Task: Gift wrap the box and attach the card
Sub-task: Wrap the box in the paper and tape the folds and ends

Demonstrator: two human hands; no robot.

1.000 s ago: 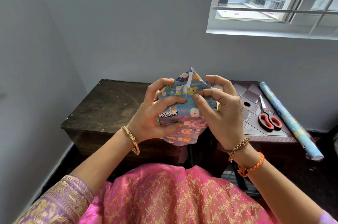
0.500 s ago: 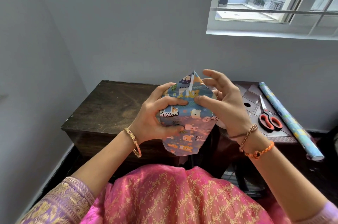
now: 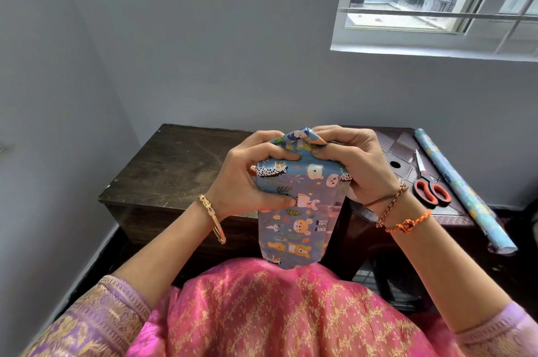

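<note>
**End flap folded down, both hands pressing it closed**

Nearest the camera, above the pink lap, the box (image 3: 300,211) hangs upright in its animal-print wrapping paper (image 3: 294,240), held off the tables with its loose lower end just over the skirt. The left hand (image 3: 247,179) grips its left side, thumb pressed across the front face and fingers curled over the top. The right hand (image 3: 355,164) curls round the upper right corner, fingertips pinching the paper at the top.

Half a second ago the top of the paper stood up as a pointed flap with the right hand's fingers spread loosely around it; now that point is bent over and bunched under both sets of fingers. This looks like closing one end, so that fold probably needs taping next, and the bottom end seems unfinished. No card or tape is visible.

Further off, the scissors (image 3: 431,190) and the paper roll (image 3: 463,190) lie side by side on the tiled table (image 3: 401,149), with the dark wooden table (image 3: 174,167) to the left.
</note>
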